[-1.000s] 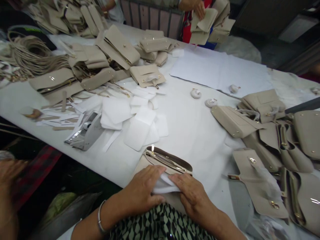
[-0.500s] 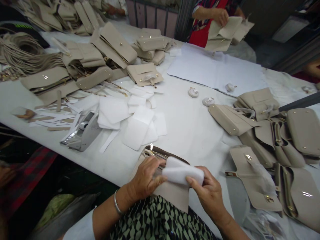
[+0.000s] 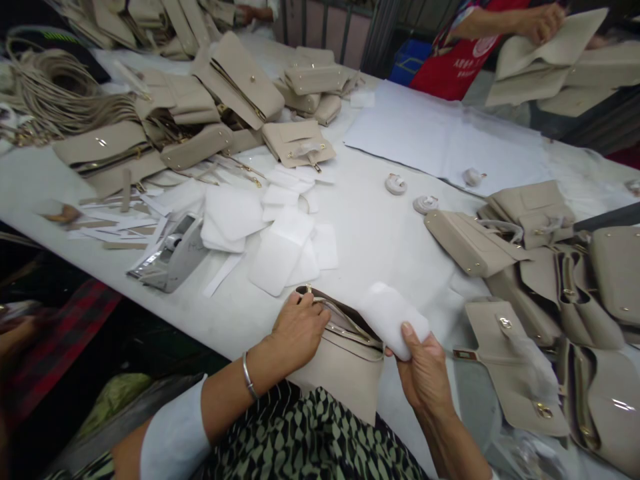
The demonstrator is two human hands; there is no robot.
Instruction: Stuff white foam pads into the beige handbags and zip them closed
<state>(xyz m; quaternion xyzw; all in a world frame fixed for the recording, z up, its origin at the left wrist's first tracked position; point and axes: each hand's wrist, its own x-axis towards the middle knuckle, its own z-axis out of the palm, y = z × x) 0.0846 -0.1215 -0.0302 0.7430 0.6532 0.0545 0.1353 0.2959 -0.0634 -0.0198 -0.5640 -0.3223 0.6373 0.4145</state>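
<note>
beige handbag (image 3: pixel 340 373) | left grip (image 3: pixel 300 330) on zip (image 3: pixel 340 319) | right grip (image 3: pixel 425 373) pinches foam (image 3: pixel 393 319)

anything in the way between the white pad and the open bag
Nothing visible: the pad in the right hand is right at the bag's open zip. The left hand holds the zip's far end, away from the pad.

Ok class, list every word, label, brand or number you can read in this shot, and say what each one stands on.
Red apron: a round white emblem and white characters, too small and blurred to read.
Beige leather bag: no readable text shows.
White foam pad: no readable text shows.
Nothing else can be read or quoted.
</note>
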